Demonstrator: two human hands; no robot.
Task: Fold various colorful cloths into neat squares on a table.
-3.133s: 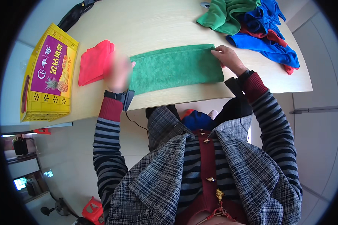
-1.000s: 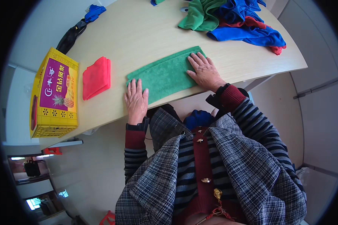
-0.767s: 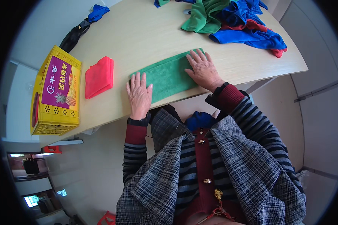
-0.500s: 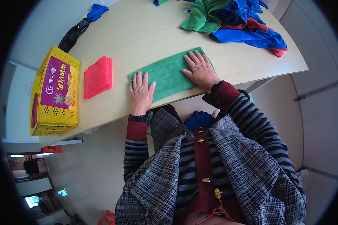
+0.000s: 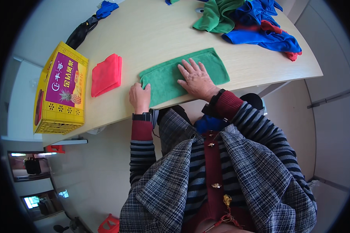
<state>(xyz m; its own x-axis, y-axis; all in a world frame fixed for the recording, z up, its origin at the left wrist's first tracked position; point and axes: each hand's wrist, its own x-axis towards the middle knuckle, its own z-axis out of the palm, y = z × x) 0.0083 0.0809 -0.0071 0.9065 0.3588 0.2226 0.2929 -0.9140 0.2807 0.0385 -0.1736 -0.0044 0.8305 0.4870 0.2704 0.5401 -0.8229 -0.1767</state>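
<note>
A green cloth (image 5: 169, 83), folded into a long rectangle, lies at the table's near edge. My right hand (image 5: 197, 79) rests flat on its middle with the fingers spread. At the cloth's left end, my left hand (image 5: 140, 97) has its fingers curled in and pinches the edge, where a small corner is turned up. Left of that hand is a folded red cloth (image 5: 106, 75), which neither hand touches.
A yellow plastic crate (image 5: 62, 91) with a purple panel stands at the table's left end. Loose green (image 5: 216, 17) and blue cloths (image 5: 260, 39), with some red ones, lie heaped at the far right. A black item (image 5: 81, 33) with a blue cloth lies behind the crate.
My left hand has gone from lying flat on the green cloth to pinching its left edge. My right hand has slid left, from near the right end toward the middle.
</note>
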